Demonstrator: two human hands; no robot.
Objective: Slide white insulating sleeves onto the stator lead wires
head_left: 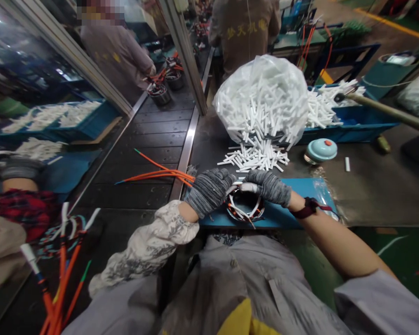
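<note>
A round motor stator (230, 214), a metal ring with white-sleeved wires around its inside, sits on a blue mat (279, 222) in front of me. My left hand (209, 190), in a grey knit glove, is closed at the ring's far left edge. From the right, my gloved right hand (269, 186) reaches the same far edge, thumb and fingers pinched together. Something small and white shows between the fingertips; I cannot tell which hand grips it. Orange leads (160, 174) extend left from beneath my left hand.
A clear bag (261, 93) spills white sleeves (256, 158) behind the stator. A light-blue round-lidded pot (321, 151) and a blue bin (363, 128) stand right. Left runs a conveyor (157, 135) with more stators. A co-worker's gloved hand (23, 167) is at far left.
</note>
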